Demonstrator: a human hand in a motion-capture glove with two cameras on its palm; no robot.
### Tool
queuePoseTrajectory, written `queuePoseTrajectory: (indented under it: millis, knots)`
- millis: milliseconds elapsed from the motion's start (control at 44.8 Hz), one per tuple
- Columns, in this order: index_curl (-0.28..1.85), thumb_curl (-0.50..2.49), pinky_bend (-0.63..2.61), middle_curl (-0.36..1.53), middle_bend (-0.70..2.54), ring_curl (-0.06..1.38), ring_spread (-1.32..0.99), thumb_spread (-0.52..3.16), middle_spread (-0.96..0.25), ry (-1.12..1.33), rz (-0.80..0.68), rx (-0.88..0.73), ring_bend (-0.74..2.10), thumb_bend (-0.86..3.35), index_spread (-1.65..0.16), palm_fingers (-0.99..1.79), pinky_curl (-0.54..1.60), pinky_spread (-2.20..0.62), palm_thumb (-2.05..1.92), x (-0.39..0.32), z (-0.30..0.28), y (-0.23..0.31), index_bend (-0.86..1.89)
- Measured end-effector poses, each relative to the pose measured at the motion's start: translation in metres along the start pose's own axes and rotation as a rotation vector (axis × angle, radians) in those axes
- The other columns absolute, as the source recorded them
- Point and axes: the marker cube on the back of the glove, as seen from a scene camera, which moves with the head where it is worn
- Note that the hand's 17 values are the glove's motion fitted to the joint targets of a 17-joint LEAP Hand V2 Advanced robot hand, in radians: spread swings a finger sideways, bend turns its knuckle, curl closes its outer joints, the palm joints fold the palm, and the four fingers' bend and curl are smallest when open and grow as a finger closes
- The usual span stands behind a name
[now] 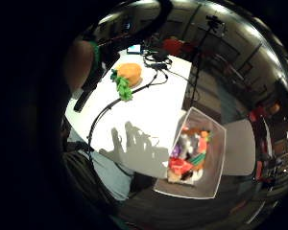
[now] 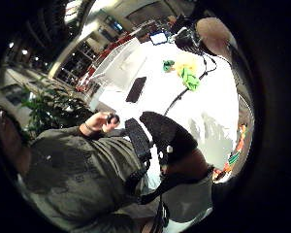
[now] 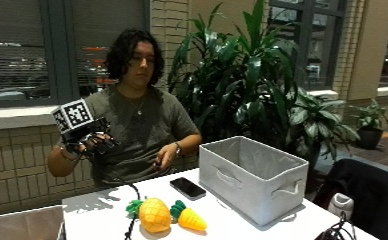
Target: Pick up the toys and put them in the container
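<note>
On white table (image 3: pixel 247 227), near edge: two yellow toy fruits w/ green leaves. Bigger toy (image 3: pixel 154 214) on left, smaller toy (image 3: pixel 191 219) just beside it on right, green tops close together. Thin black cable (image 3: pixel 131 220) next to bigger one.

A bit farther: black phone (image 3: pixel 187 187) lying flat, near middle of table.

Right of phone: grey cloth container (image 3: pixel 254 177) w/ handles, open top, standing upright. Inside not seen from outside view.

Little finger side palm view: another open box (image 1: pixel 194 153) w/ many colourful toys in it, by table edge.

Farthest: gloved right hand (image 3: pixel 93 142) held up in air at left, well above table, well apart from toys. Fingers loosely curled, nothing in them. Bare hand (image 3: pixel 164 159) low by table's far edge, pinching sth small + dark.
</note>
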Motion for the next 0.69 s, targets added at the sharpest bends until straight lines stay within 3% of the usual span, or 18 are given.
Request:
queuePoseTrajectory:
  millis: [201, 469, 693]
  knots:
    - [0.14, 0.06, 0.69, 0.01, 0.14, 0.21, -0.29, 0.89, -0.15, -0.019, -0.004, -0.06, 0.66, 0.0, -0.3, 0.57, 0.26, -0.23, 0.0, 0.006, 0.006, -0.02, 0.22]
    - [0.21, 0.12, 0.64, 0.1, 0.21, 0.22, -0.35, 1.15, -0.19, -0.037, 0.009, -0.131, 0.62, -0.01, -0.38, 0.46, 0.27, -0.19, -0.01, 0.007, 0.032, -0.072, 0.25]
    - [0.25, 0.17, 0.65, 0.16, 0.24, 0.2, -0.35, 1.17, -0.2, -0.079, 0.048, -0.286, 0.53, -0.02, -0.4, 0.36, 0.29, -0.14, -0.01, 0.025, 0.13, -0.155, 0.23]
